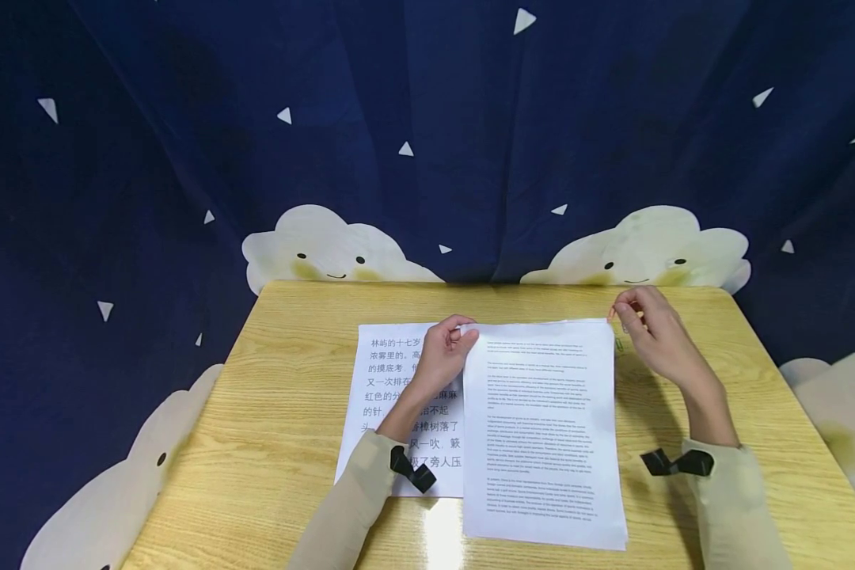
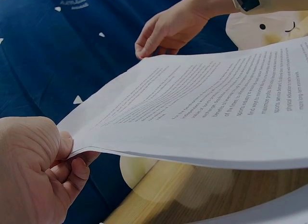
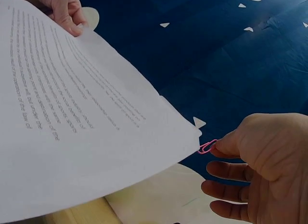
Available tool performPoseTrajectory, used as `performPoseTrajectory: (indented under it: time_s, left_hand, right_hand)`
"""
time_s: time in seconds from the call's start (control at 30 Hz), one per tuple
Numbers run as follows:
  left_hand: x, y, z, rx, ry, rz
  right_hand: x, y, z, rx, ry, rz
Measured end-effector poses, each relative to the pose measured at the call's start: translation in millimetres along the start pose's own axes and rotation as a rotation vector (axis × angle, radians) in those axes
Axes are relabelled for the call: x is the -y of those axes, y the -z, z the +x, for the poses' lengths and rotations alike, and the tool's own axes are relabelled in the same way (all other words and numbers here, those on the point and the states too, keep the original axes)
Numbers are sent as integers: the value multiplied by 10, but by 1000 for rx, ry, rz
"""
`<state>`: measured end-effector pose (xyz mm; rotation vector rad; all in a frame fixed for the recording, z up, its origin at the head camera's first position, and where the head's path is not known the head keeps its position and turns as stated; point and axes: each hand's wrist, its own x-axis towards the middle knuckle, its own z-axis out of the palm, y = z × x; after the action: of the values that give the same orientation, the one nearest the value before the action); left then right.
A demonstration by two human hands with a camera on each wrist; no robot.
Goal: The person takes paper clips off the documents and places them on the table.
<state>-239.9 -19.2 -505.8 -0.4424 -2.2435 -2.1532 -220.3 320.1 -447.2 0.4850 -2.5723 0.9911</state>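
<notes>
My left hand (image 1: 447, 348) pinches the upper left corner of the printed sheets (image 1: 541, 443), thumb on top, and they hang raised above the table. At the opposite upper corner, my right hand (image 1: 651, 328) pinches a pink paper clip (image 3: 207, 147) between thumb and forefinger, the other fingers loosely bent. The clip's tip meets the corner's edge; whether it grips the paper I cannot tell. Small print in English covers the sheets, and a second edge along the top shows more than one sheet. Beneath and to the left lies a large-print Chinese page (image 1: 399, 404), partly hidden by my left arm.
A wooden table (image 1: 256, 443) carries the papers. Close to my right hand lies a small green item (image 1: 619, 344), perhaps another clip. Behind the table hangs a dark blue curtain (image 1: 470, 119) with white triangles and smiling clouds.
</notes>
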Motion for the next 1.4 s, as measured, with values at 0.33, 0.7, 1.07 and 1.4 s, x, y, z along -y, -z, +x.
performPoseTrajectory:
  time_s: [0.33,0.7,1.07,1.4]
  left_hand:
    - [-3,-4,-1,1,8,6]
    - [-6,-12,-3,-6,22,4]
    - [-92,-16,-20,1,29,1]
    - [16,10,-11,-3,10,-9]
  right_hand:
    - [-139,12,13,24,-56,-9]
    - [-329,-12,-7,57,-145,2]
    - [-592,-59,-57,71,-202,-7]
    - [-803,-103,-111,98,-211,-29]
